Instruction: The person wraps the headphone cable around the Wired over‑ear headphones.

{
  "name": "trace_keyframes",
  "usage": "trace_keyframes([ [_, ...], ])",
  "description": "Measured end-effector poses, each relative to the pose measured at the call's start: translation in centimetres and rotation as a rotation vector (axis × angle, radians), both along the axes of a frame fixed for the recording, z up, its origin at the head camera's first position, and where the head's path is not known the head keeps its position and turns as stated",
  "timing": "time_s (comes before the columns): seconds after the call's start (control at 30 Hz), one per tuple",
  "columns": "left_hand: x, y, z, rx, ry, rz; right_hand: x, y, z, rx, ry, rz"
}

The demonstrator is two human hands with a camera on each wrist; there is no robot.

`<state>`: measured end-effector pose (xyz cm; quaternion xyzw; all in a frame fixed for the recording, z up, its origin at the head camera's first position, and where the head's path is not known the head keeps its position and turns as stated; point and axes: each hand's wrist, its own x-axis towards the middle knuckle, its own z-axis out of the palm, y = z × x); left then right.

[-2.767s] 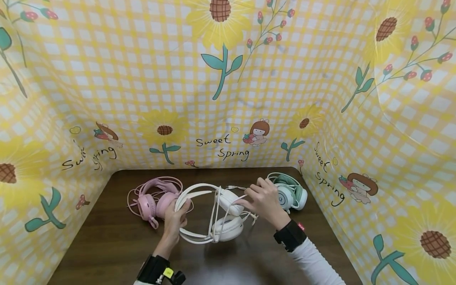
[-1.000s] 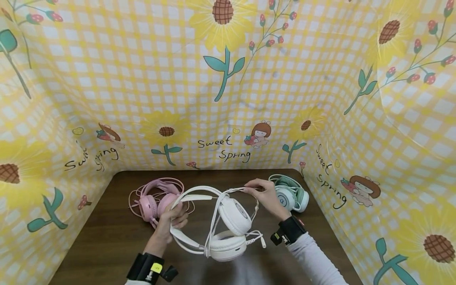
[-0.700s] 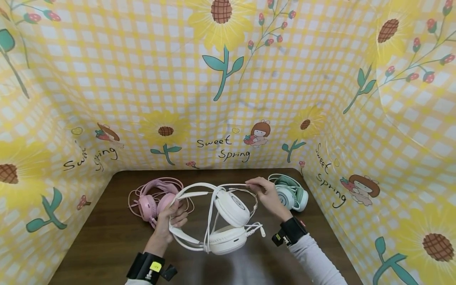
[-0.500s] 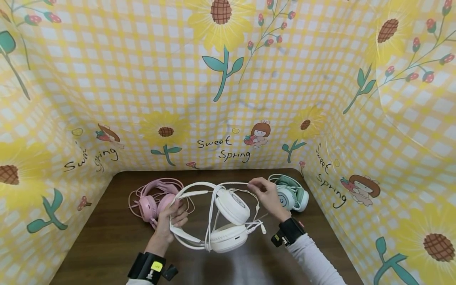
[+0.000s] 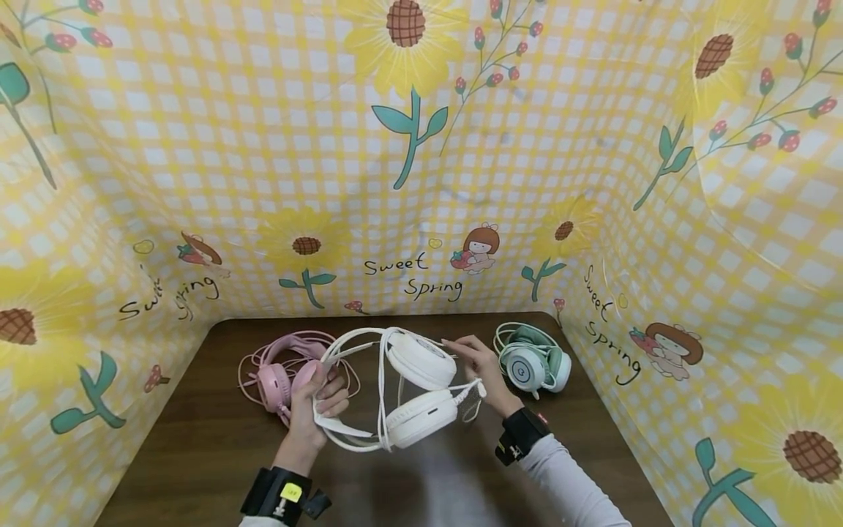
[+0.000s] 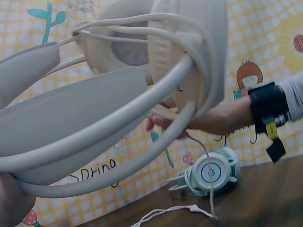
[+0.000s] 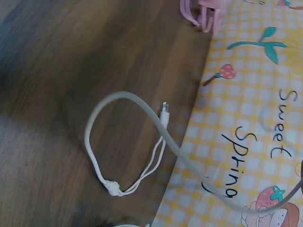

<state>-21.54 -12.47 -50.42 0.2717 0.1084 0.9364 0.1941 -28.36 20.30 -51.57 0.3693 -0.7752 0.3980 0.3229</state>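
Observation:
White headphones [image 5: 421,421] are held up over the dark table, ear cups to the right, with white cable wound in loops across the band ends. My left hand [image 5: 308,417] grips the headband at its left end. Behind the upper ear cup, my right hand [image 5: 486,373] pinches the cable, its fingertips [image 6: 158,124] partly hidden by the cup in the left wrist view. From there the loose cable [image 7: 89,137] hangs in a curve, ending in a splitter [image 7: 112,187] and a USB plug [image 7: 164,113]. A short microphone or plug stub [image 5: 481,388] sticks out from the lower cup.
Pink headphones [image 5: 271,384] lie at the back left of the brown table [image 5: 197,454], partly behind my left hand. Mint-green and white headphones [image 5: 525,368] lie at the back right. Yellow checked cloth walls [image 5: 421,212] enclose the back and both sides.
My right hand, earlier drawing the cable out to the right, has moved left to the upper ear cup. The white headphones have risen slightly and turned. The other two headphones have not moved.

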Motion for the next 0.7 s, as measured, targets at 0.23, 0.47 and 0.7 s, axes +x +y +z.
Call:
trace_keyframes([
  [0.23,-0.5,0.4,0.8,0.07,-0.112,0.027,0.3,-0.7,-1.6,-0.006,0.001,-0.174],
  [0.47,-0.9,0.8,1.1,0.086,-0.206,0.072,1.1,-1.7,-1.9,0.211,-0.051,-0.277],
  [0.7,-1.2,0.7,1.0,0.164,-0.258,0.102,1.6,-1.6,-2.6,0.202,-0.04,-0.137],
])
